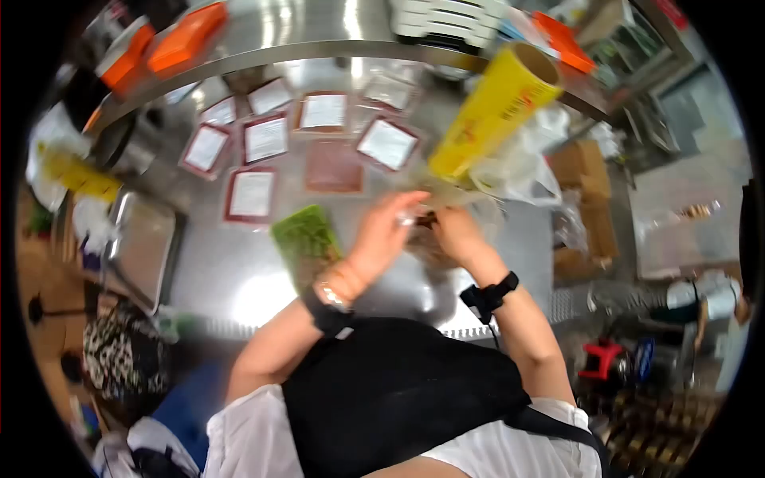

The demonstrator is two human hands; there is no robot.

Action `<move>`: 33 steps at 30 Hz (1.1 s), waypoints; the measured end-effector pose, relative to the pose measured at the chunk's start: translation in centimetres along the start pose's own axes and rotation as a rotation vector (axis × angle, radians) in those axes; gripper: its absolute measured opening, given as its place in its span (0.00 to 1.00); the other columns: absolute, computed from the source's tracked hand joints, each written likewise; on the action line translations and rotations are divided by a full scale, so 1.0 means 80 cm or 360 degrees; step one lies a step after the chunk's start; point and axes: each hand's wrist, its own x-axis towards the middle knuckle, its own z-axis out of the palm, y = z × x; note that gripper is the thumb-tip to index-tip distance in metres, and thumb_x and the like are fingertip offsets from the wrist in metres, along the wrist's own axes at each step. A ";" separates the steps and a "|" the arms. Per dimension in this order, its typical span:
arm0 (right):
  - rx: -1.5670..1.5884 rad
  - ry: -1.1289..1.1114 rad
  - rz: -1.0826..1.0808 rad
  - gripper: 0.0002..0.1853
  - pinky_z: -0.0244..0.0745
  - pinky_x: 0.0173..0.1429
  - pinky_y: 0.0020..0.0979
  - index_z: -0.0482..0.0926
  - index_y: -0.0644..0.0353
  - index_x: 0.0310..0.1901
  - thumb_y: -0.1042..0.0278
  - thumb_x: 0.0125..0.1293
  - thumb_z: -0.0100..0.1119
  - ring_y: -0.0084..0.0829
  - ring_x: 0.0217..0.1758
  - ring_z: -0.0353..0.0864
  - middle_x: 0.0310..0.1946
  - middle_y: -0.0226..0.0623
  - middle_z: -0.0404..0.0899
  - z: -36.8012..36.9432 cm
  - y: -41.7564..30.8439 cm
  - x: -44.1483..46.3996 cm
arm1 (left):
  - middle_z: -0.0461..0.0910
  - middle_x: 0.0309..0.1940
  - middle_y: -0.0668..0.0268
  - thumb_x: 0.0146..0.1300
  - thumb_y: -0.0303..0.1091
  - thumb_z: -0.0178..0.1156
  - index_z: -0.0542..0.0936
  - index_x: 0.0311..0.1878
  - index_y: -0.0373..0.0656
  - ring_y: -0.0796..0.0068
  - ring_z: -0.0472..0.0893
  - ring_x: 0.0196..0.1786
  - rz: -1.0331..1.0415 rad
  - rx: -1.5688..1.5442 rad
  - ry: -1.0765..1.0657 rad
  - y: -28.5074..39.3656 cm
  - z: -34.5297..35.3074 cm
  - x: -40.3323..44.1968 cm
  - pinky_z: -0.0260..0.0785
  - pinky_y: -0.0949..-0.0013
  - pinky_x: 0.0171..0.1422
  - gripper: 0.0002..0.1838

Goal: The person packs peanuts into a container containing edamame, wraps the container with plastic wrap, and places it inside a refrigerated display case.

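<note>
My left hand [386, 227] is over the steel table, blurred, its fingers stretched forward and apart beside a glint of clear plastic. Close to its right, my right hand [460, 233] has its fingers curled down on something small and dark that I cannot make out. A crumpled, see-through plastic bag [429, 253] with something brownish in it appears to lie beneath both hands. Left of my left wrist is a green tray [280, 233] of green vegetable pieces. Ahead lie several flat packets with white labels, one of them a dark red packet [251, 195], and an unlabelled reddish packet [334, 166].
A tall yellow roll [498, 111] stands at the right, next to white plastic bags [522, 175] and a cardboard box [586, 207]. A steel shelf [303, 52] crosses the back, with orange boxes [187, 38] on it. At the left is a metal tray [171, 247]; another person [705, 296] is far right.
</note>
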 end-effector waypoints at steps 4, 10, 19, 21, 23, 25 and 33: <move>-0.0015 -0.0725 -0.0029 0.27 0.74 0.55 0.44 0.79 0.53 0.54 0.56 0.51 0.68 0.45 0.52 0.81 0.47 0.44 0.83 0.009 0.004 0.025 | 0.78 0.54 0.53 0.58 0.20 0.52 0.77 0.58 0.40 0.54 0.76 0.59 0.0098 0.0044 0.0111 -0.017 0.014 -0.006 0.67 0.59 0.66 0.23; -0.0492 -0.0813 -0.0032 0.28 0.64 0.69 0.44 0.71 0.54 0.64 0.55 0.63 0.58 0.45 0.68 0.69 0.63 0.45 0.72 0.016 -0.006 0.038 | 0.78 0.42 0.55 0.56 0.25 0.57 0.78 0.51 0.43 0.50 0.78 0.49 0.0168 0.0239 0.0221 -0.004 0.003 -0.013 0.71 0.54 0.53 0.18; 0.0143 -0.0607 -0.0156 0.22 0.73 0.56 0.35 0.75 0.58 0.54 0.63 0.59 0.67 0.34 0.53 0.79 0.49 0.39 0.80 0.040 0.056 0.042 | 0.77 0.40 0.58 0.53 0.30 0.63 0.78 0.49 0.43 0.52 0.78 0.46 0.0214 0.0257 0.0178 0.002 -0.020 -0.044 0.71 0.55 0.50 0.18; 0.0209 -0.0566 -0.0172 0.21 0.72 0.56 0.35 0.75 0.59 0.54 0.64 0.59 0.65 0.35 0.53 0.79 0.50 0.40 0.79 0.038 0.059 0.040 | 0.77 0.40 0.58 0.53 0.31 0.63 0.78 0.48 0.43 0.52 0.78 0.46 0.0261 0.0268 0.0182 0.007 -0.030 -0.054 0.72 0.55 0.50 0.18; 0.0196 -0.0568 -0.0157 0.20 0.72 0.57 0.35 0.75 0.59 0.53 0.66 0.59 0.64 0.35 0.53 0.78 0.50 0.40 0.79 0.038 0.064 0.035 | 0.77 0.41 0.58 0.53 0.31 0.64 0.78 0.47 0.42 0.52 0.78 0.46 0.0255 0.0294 0.0188 0.003 -0.030 -0.056 0.72 0.55 0.50 0.16; 0.0181 -0.0576 -0.0143 0.19 0.71 0.58 0.35 0.76 0.59 0.53 0.68 0.59 0.63 0.35 0.53 0.78 0.50 0.40 0.79 0.036 0.071 0.030 | 0.77 0.41 0.58 0.53 0.31 0.64 0.79 0.46 0.42 0.52 0.78 0.46 0.0277 0.0317 0.0205 -0.001 -0.034 -0.059 0.72 0.55 0.49 0.16; 0.0279 -0.0479 0.0057 0.16 0.68 0.62 0.35 0.76 0.61 0.51 0.75 0.60 0.59 0.37 0.54 0.77 0.52 0.42 0.78 0.001 0.107 0.047 | 0.78 0.38 0.58 0.55 0.31 0.62 0.80 0.43 0.41 0.55 0.79 0.43 0.0130 0.0289 0.0289 -0.004 -0.102 -0.078 0.72 0.57 0.47 0.11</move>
